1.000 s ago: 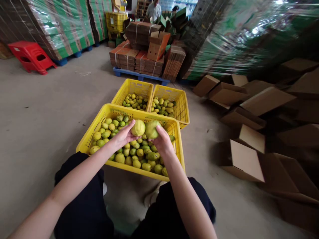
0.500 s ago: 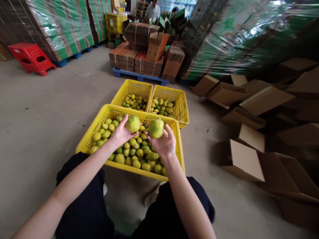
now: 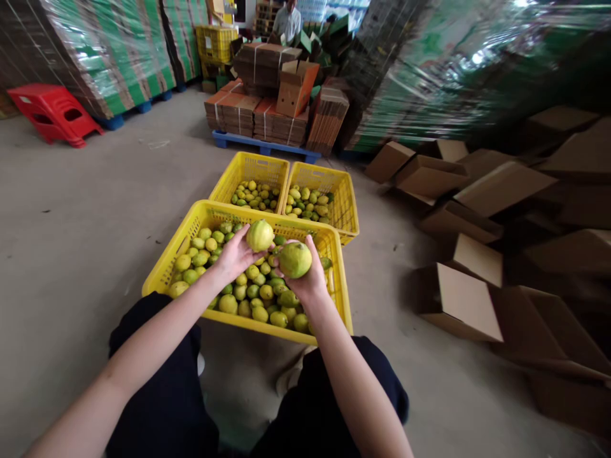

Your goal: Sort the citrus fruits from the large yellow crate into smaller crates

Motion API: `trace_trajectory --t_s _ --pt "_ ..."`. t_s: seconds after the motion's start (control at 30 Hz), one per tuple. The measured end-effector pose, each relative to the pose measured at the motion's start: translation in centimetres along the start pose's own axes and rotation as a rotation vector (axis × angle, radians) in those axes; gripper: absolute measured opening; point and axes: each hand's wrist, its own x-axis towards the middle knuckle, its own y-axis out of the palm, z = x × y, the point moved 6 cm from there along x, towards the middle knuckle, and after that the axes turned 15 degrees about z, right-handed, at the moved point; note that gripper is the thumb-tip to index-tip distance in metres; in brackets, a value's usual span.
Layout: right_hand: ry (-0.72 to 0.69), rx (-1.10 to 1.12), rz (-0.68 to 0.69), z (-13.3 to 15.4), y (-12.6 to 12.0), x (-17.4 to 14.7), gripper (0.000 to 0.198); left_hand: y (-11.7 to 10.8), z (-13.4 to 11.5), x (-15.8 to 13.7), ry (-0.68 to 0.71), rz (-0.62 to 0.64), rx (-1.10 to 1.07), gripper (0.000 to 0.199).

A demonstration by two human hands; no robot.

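My left hand (image 3: 237, 254) grips a yellow-green lemon (image 3: 260, 236) between thumb and fingers. In my right hand (image 3: 309, 273) sits a second, greener lemon (image 3: 294, 260), turned so its stem end faces up. Both hands are raised close together over a large yellow plastic crate (image 3: 165, 257). Many loose lemons (image 3: 228, 304), yellow to green, fill the bottom of that crate. The forearms hide part of the crate's contents, and some fingertips are hidden behind the fruit.
Two smaller-looking yellow crates (image 3: 357, 210) with lemons adjoin the far side. Open cardboard boxes (image 3: 470, 299) lie piled at the right. Flattened cartons (image 3: 279, 124) are stacked on a blue pallet (image 3: 265, 146). A red stool (image 3: 55, 114) stands left. A person (image 3: 287, 24) is at the back.
My right hand has tilted its lemon and brought it slightly left and down. The left hand's lemon has shifted a little to the right. Both fruits are still held.
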Motion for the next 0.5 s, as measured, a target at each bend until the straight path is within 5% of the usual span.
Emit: trace_trajectory --t_s 0.13,0.3,0.5 --pt "0.077 0.038 0.038 -0.4 0.3 -0.2 0.045 0.1 0.3 -0.1 -0.031 -0.001 -0.018 0.031" --pt "-0.037 0.015 0.041 0.5 0.8 -0.5 0.027 -0.3 0.3 -0.3 -0.041 -0.040 0.032 0.020" --pt "-0.013 0.144 -0.165 -0.1 -0.9 -0.4 0.030 -0.3 0.4 0.0 -0.016 0.044 -0.001 0.041"
